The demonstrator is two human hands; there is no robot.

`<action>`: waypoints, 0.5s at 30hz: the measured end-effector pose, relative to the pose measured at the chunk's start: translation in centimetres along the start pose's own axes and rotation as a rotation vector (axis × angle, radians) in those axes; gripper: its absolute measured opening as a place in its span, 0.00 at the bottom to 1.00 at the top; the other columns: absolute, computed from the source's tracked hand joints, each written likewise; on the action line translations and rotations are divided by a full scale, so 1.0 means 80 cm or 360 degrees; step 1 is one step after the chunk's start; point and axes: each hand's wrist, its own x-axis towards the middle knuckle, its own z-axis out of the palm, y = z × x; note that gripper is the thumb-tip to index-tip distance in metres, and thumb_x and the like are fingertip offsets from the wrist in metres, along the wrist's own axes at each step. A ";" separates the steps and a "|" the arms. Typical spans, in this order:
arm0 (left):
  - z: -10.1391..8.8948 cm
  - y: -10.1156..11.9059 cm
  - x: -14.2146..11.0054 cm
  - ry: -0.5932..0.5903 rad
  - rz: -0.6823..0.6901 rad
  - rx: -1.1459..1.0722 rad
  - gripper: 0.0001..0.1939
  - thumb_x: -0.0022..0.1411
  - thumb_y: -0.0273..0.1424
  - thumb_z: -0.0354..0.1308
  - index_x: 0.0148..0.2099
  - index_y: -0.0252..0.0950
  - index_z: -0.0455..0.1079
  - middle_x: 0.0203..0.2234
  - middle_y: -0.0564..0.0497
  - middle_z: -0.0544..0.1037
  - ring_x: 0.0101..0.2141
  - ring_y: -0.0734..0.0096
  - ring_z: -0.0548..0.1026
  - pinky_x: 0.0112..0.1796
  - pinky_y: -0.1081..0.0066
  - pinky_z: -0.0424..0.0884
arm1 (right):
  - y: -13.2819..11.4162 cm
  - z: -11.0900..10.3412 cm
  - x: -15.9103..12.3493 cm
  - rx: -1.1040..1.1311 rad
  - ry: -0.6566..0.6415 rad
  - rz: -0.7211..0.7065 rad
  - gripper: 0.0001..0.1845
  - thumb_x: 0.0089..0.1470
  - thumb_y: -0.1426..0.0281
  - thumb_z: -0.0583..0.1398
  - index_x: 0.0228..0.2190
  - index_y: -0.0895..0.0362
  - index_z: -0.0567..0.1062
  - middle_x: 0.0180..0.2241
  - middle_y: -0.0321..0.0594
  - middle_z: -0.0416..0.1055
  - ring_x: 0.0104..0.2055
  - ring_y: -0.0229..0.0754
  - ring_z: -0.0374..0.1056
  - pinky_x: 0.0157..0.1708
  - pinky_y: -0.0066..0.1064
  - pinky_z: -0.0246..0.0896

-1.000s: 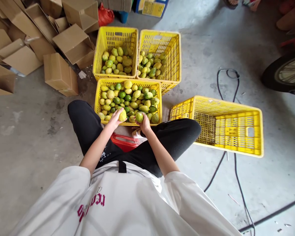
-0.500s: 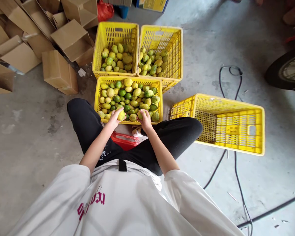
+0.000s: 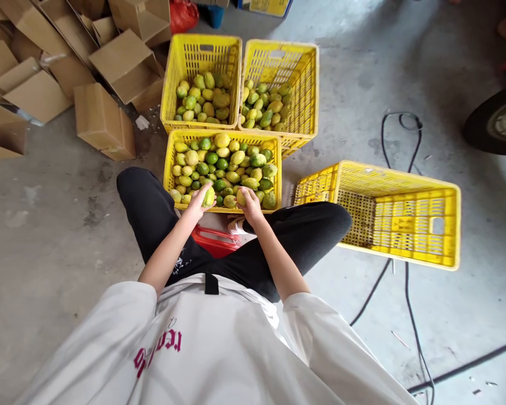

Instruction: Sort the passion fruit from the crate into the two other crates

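My left hand [image 3: 198, 203] is closed around a yellow-green lemon [image 3: 208, 197], whose right side shows past the fingers. A second lemon [image 3: 240, 197] is gripped in my right hand [image 3: 251, 206], partly covered by the thumb and fingers. Both hands are over the near rim of a full yellow crate [image 3: 167, 163], a short gap apart. Inside that crate lie many loose lemons [image 3: 233, 177], from deep green to pale yellow. Behind it stand two more yellow crates, a left one [image 3: 185, 53] and a right one [image 3: 306, 73], each partly filled with similar fruit.
A yellow crate [image 3: 417, 225] lies tipped beside my right knee. Cardboard boxes [image 3: 103, 121] are heaped at the upper left. A black cable [image 3: 413, 315] runs over the floor at right, near a wheel [image 3: 497, 126]. Something red [image 3: 215, 239] sits between my legs.
Both lemons have been turned in my fingers, showing different sides. My hands stay over the near rim of the full crate. The view has shifted slightly.
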 end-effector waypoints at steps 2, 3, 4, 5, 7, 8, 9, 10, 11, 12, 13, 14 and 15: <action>0.003 0.000 -0.006 0.0068 0.0050 0.0096 0.13 0.64 0.31 0.77 0.36 0.37 0.74 0.24 0.52 0.79 0.26 0.71 0.79 0.33 0.71 0.78 | 0.000 -0.001 0.000 -0.0033 0.0032 0.0003 0.31 0.39 0.49 0.77 0.40 0.51 0.77 0.34 0.32 0.75 0.32 0.39 0.73 0.30 0.28 0.68; 0.004 0.001 -0.008 0.0082 0.0062 0.0111 0.13 0.63 0.28 0.77 0.35 0.38 0.74 0.24 0.52 0.79 0.26 0.72 0.78 0.33 0.72 0.77 | 0.001 -0.001 0.000 -0.0035 0.0037 0.0013 0.31 0.39 0.50 0.77 0.40 0.51 0.77 0.33 0.31 0.75 0.31 0.38 0.73 0.30 0.29 0.69; 0.006 0.001 -0.010 0.0092 0.0071 0.0104 0.13 0.62 0.26 0.77 0.35 0.38 0.74 0.24 0.53 0.79 0.26 0.72 0.78 0.32 0.72 0.78 | 0.002 -0.002 0.001 -0.0031 0.0037 0.0025 0.30 0.41 0.49 0.76 0.40 0.51 0.76 0.32 0.32 0.75 0.30 0.39 0.73 0.29 0.30 0.69; 0.007 0.002 -0.012 0.0097 0.0079 0.0084 0.13 0.63 0.25 0.76 0.35 0.38 0.74 0.25 0.53 0.79 0.27 0.73 0.78 0.33 0.72 0.78 | 0.002 -0.003 0.002 -0.0023 0.0034 0.0040 0.29 0.45 0.46 0.74 0.40 0.52 0.76 0.31 0.33 0.75 0.30 0.41 0.73 0.29 0.31 0.69; 0.008 0.003 -0.014 0.0100 0.0089 0.0036 0.11 0.64 0.26 0.75 0.37 0.38 0.74 0.27 0.54 0.79 0.28 0.72 0.79 0.34 0.72 0.80 | 0.004 -0.004 0.004 -0.0015 0.0028 0.0075 0.28 0.53 0.41 0.67 0.38 0.52 0.76 0.29 0.37 0.75 0.30 0.44 0.73 0.27 0.33 0.68; 0.008 0.004 -0.014 0.0108 0.0087 0.0019 0.10 0.66 0.28 0.74 0.37 0.39 0.74 0.27 0.54 0.79 0.29 0.71 0.80 0.35 0.71 0.81 | 0.004 -0.005 0.005 -0.0017 0.0025 0.0089 0.29 0.56 0.39 0.64 0.37 0.52 0.75 0.28 0.38 0.75 0.30 0.46 0.73 0.26 0.34 0.67; 0.008 0.005 -0.013 0.0128 0.0082 0.0010 0.09 0.68 0.30 0.72 0.38 0.39 0.74 0.28 0.53 0.79 0.31 0.70 0.80 0.36 0.71 0.82 | 0.004 -0.006 0.006 -0.0018 0.0023 0.0099 0.29 0.58 0.37 0.62 0.36 0.52 0.75 0.27 0.38 0.75 0.29 0.46 0.72 0.25 0.34 0.65; 0.008 0.006 -0.012 0.0153 0.0073 0.0009 0.09 0.70 0.31 0.70 0.38 0.39 0.74 0.28 0.52 0.79 0.33 0.68 0.81 0.37 0.70 0.82 | 0.004 -0.006 0.006 -0.0017 0.0019 0.0104 0.30 0.59 0.36 0.61 0.36 0.51 0.75 0.26 0.38 0.74 0.28 0.45 0.71 0.23 0.34 0.63; 0.008 0.007 -0.011 0.0174 0.0059 0.0011 0.09 0.73 0.33 0.67 0.37 0.38 0.75 0.28 0.50 0.80 0.34 0.66 0.82 0.37 0.70 0.82 | 0.004 -0.006 0.006 -0.0009 0.0013 0.0105 0.31 0.59 0.36 0.60 0.36 0.51 0.74 0.26 0.38 0.74 0.26 0.44 0.69 0.23 0.33 0.62; 0.008 0.007 -0.010 0.0177 0.0036 0.0010 0.11 0.75 0.35 0.64 0.37 0.38 0.75 0.28 0.49 0.81 0.35 0.65 0.83 0.37 0.70 0.82 | 0.003 -0.006 0.006 0.0008 0.0009 0.0100 0.31 0.59 0.35 0.60 0.36 0.51 0.75 0.27 0.38 0.75 0.26 0.43 0.68 0.22 0.33 0.61; 0.008 0.007 -0.010 0.0162 0.0007 0.0007 0.13 0.77 0.36 0.61 0.37 0.37 0.76 0.27 0.48 0.81 0.35 0.64 0.83 0.37 0.71 0.82 | 0.002 -0.005 0.005 0.0034 0.0008 0.0095 0.32 0.58 0.35 0.61 0.36 0.51 0.75 0.27 0.37 0.75 0.26 0.42 0.68 0.23 0.32 0.61; 0.008 0.007 -0.009 0.0131 -0.0027 0.0002 0.16 0.79 0.38 0.58 0.36 0.37 0.76 0.26 0.47 0.81 0.34 0.64 0.83 0.36 0.71 0.82 | 0.001 -0.004 0.004 0.0062 0.0015 0.0091 0.32 0.57 0.35 0.62 0.36 0.52 0.75 0.28 0.37 0.75 0.27 0.41 0.68 0.23 0.32 0.61; 0.008 0.008 -0.008 0.0092 -0.0059 -0.0008 0.19 0.80 0.39 0.55 0.36 0.37 0.76 0.25 0.47 0.81 0.33 0.65 0.83 0.36 0.71 0.81 | 0.000 -0.003 0.003 0.0087 0.0027 0.0084 0.32 0.56 0.35 0.64 0.36 0.52 0.75 0.29 0.36 0.74 0.28 0.40 0.68 0.24 0.31 0.62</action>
